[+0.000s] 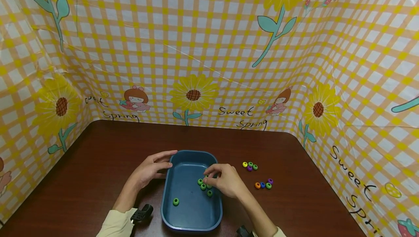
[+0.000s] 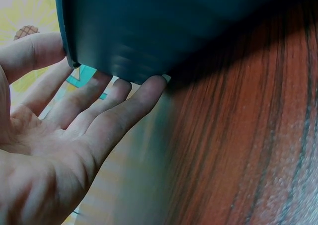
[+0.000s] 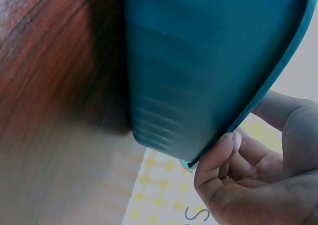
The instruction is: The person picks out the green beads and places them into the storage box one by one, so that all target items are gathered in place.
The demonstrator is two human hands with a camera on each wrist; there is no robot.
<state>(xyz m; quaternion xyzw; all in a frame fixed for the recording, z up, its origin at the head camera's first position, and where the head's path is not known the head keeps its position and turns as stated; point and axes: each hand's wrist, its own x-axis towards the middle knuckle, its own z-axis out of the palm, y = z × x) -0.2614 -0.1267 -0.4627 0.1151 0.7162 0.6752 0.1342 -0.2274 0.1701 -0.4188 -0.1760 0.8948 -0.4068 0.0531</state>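
Note:
A blue rectangular tray [image 1: 183, 226] stands on the table in the head view. Inside it several green beads [image 1: 200, 181] sit grouped near the right wall, and one lone green bead [image 1: 176, 201] is at the lower left. My left hand [image 1: 148, 169] touches the tray's outer left side with extended fingers, also seen against the tray wall [image 2: 129, 31] in the left wrist view. Reaching over the right rim, my right hand [image 1: 226, 180] pinches a green bead [image 1: 206, 176] between thumb and fingertips. In the right wrist view, the tray wall [image 3: 198, 71] hides the beads.
Right of the tray lie two small bead groups: a yellow bead [image 1: 244, 164] with green and purple ones, and nearer, an orange bead [image 1: 257, 185] with blue, green and purple ones. A checked, flower-printed cloth [image 1: 157, 62] walls the dark wooden table [image 1: 114, 138] at back and sides.

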